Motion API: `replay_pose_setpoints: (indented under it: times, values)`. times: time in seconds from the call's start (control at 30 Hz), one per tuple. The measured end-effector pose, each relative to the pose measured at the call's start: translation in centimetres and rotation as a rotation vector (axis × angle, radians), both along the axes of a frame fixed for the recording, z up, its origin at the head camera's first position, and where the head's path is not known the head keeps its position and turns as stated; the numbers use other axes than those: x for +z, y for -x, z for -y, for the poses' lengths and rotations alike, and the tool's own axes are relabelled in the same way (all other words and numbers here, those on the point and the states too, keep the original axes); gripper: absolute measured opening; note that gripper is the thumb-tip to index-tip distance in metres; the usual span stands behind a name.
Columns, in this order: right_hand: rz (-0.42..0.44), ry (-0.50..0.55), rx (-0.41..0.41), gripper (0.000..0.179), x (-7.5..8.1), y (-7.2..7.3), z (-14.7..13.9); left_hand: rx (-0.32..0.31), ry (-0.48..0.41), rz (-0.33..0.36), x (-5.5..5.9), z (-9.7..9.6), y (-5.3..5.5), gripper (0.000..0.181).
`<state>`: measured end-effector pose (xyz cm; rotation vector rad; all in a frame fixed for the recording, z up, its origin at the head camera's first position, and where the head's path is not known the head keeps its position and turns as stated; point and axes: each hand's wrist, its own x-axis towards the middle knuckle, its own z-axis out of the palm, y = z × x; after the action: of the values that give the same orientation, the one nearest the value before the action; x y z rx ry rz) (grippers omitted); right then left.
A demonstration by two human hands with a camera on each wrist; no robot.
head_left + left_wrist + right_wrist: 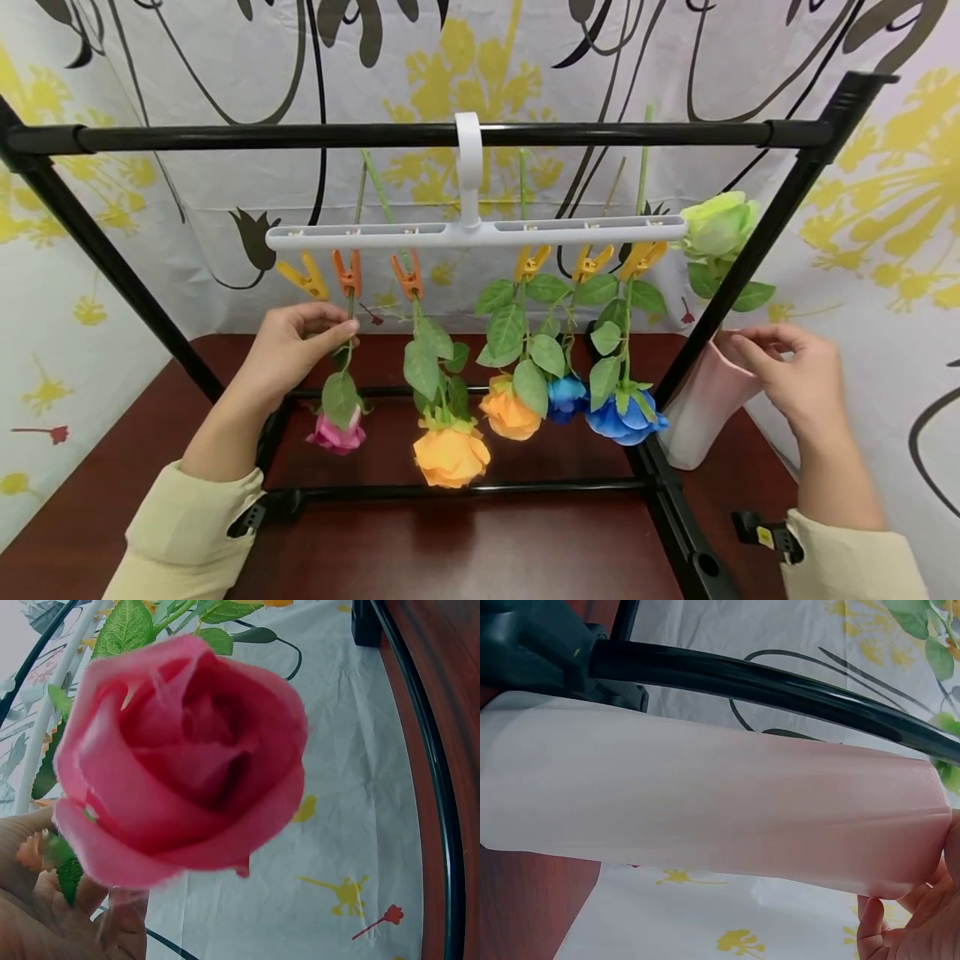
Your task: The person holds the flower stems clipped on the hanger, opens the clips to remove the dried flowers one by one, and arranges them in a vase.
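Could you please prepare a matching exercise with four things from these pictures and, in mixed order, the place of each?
1. Pink rose
2. White hanger
3. Pale green rose
4. Vase

A. Hooked over the black bar
B. Rim held by the right hand
C. Upside down, stem pinched by the left hand
D. Upright, above a pink-and-white vessel

Pairs: 1-C, 2-A, 3-D, 4-B

Left hand (294, 348) raised, pinching; right hand (806, 385) gripping

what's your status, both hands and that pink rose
Left hand pinching pink rose by stem; bloom down, stem in orange clothespin; right hand gripping vase rim; black rack post between rose and vase.
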<state>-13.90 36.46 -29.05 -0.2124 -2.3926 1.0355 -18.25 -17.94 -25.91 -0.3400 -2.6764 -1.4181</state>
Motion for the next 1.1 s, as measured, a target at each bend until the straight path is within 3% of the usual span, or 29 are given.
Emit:
replay_pose_setpoints:
  times: [0.13,0.3,0.43,0.53,0.77,0.97,1.1]
  values:
    - [-0.044,0.043,-0.061,0.008,-0.1,-0.3,0.7,0.006,-0.01,-0.004,-0.2,-0.2,-0.5,0.039]
    - [-0.184,0.085,-0.184,0.008,0.4,-1.8,2.5,-0.003,-0.047,-0.011,-0.7,-0.8,-0.9,0.035]
    - [-0.318,0.046,-0.186,0.007,1.4,-2.9,4.2,0.01,-0.078,-0.037,-0.9,-1.4,-0.8,0.034]
    - [-0.398,0.044,-0.135,0.008,2.2,-3.1,5.9,0.031,-0.098,-0.058,-0.9,-1.6,-0.8,0.034]
    - [-0.45,0.029,0.068,0.011,2.8,-3.5,10.6,0.082,-0.148,-0.076,-1.2,-2.1,-1.4,0.033]
    - [-0.418,0.046,0.261,0.011,3.0,-2.5,14.7,0.102,-0.226,-0.133,-1.6,-2.6,-1.7,0.029]
    - [-0.36,0.032,0.346,0.009,3.0,-1.9,17.6,0.107,-0.243,-0.154,-2.0,-2.7,-1.8,0.027]
